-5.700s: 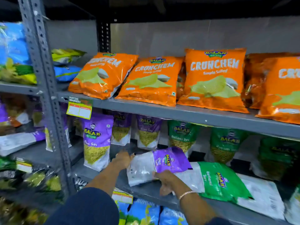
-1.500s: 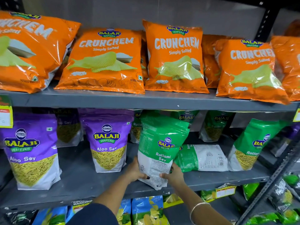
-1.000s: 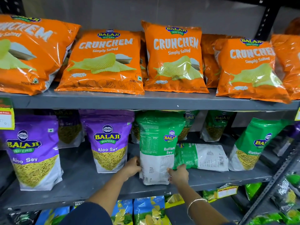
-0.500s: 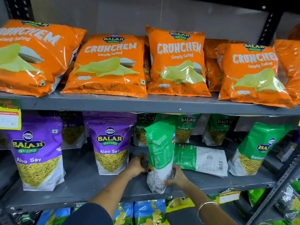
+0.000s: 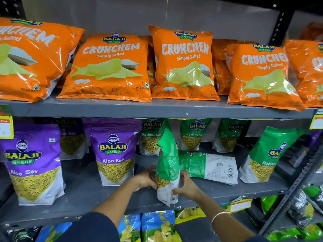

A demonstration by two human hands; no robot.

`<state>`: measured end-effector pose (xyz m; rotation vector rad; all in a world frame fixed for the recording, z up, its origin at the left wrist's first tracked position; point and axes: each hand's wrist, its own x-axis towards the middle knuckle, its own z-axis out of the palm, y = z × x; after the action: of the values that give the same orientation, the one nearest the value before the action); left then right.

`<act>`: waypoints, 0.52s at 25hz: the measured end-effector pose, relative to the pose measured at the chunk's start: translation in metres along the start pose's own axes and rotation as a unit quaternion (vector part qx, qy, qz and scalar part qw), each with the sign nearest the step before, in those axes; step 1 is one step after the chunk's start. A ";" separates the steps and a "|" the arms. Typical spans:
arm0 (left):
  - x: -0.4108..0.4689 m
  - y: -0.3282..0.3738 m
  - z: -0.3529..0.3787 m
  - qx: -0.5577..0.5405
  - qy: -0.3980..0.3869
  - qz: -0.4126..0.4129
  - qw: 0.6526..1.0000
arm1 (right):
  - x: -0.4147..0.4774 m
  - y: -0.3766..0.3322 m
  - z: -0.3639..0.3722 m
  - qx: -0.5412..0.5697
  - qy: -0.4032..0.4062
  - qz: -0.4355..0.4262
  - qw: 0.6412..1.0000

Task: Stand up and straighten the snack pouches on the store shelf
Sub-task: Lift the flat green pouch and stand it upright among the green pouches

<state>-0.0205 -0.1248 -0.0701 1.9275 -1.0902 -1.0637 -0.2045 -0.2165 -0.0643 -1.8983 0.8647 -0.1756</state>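
I hold the green and white plastic Ratlami Sev pouch (image 5: 168,165) with both hands near the front edge of the grey metal middle shelf (image 5: 111,199). The pouch stands upright with its narrow side turned to me, and its bottom hangs a little over the front edge. My left hand (image 5: 146,179) is closed on the lower left side of it, my right hand (image 5: 186,186) is closed on the lower right side. A thin silver bangle (image 5: 220,217) is on my right wrist. Just behind this pouch, another green and white pouch (image 5: 208,165) lies flat on the shelf with its printed back side up. To the left stands a purple Aloo Sev pouch (image 5: 114,152), upright. On the upper shelf (image 5: 157,109) the orange Crunchem chip bags (image 5: 183,63) lean in a row.
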 end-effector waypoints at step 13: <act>-0.008 -0.003 -0.003 -0.017 0.072 -0.034 0.997 | 0.019 -0.001 -0.017 -0.044 0.067 0.009 0.997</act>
<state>-0.0196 -0.1159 -0.0682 1.9940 -0.9276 -0.9566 -0.1984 -0.2408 -0.0596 -1.9778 0.9925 -0.2602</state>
